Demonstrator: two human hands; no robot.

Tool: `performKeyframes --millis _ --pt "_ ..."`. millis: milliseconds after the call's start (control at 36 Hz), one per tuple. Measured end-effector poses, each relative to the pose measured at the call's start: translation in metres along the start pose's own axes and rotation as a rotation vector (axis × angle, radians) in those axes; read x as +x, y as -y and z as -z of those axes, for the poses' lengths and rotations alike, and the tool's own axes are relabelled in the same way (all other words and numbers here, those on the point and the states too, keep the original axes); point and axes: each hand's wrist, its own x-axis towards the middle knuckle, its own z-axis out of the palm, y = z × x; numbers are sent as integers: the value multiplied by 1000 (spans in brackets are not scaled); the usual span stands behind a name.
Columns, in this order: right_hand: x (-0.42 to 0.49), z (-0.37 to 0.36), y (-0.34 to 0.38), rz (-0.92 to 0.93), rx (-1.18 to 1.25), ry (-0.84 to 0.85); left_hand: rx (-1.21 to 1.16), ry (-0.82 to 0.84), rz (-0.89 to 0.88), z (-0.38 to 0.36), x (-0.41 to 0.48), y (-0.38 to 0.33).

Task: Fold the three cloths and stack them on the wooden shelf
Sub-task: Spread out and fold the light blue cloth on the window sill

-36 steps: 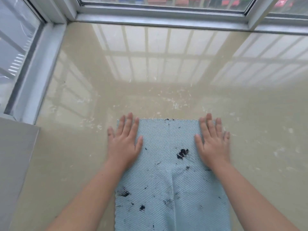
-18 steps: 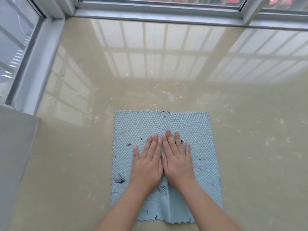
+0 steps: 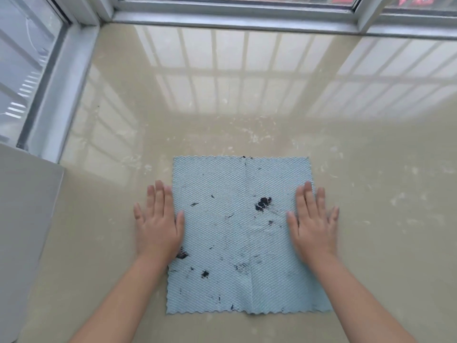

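A light blue textured cloth point(image 3: 242, 233) with black stains lies spread flat on the glossy beige surface point(image 3: 247, 107). My left hand point(image 3: 159, 224) rests flat at the cloth's left edge, fingers straight, thumb on the cloth. My right hand point(image 3: 314, 224) lies flat over the cloth's right edge, fingers straight and spread. Neither hand grips the cloth. Only this one cloth is in view, and no wooden shelf shows.
Window frames point(image 3: 235, 13) run along the far side and the left side point(image 3: 59, 78). A pale grey panel point(image 3: 24, 231) stands at the near left. The beige surface carries white scuff marks beyond the cloth.
Half a second ago both hands lay together at the cloth's middle; they have slid apart to its left and right edges. The cloth lies flatter, its central ridge smaller.
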Motion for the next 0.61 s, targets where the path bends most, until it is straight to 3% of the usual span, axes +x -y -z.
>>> performKeyframes --millis 111,250,417,611 --pt "-18 -11 16 106 31 -175 -39 -151 -148 -9 -22 -21" --pt "-57 -37 56 296 55 -190 -144 -157 -373 -44 -69 -73" --pt "-77 -52 57 294 37 -161 -93 -51 -351 -53 -84 -78" --pt "-70 -47 29 225 19 -174 -52 -102 -284 -43 -78 -33"
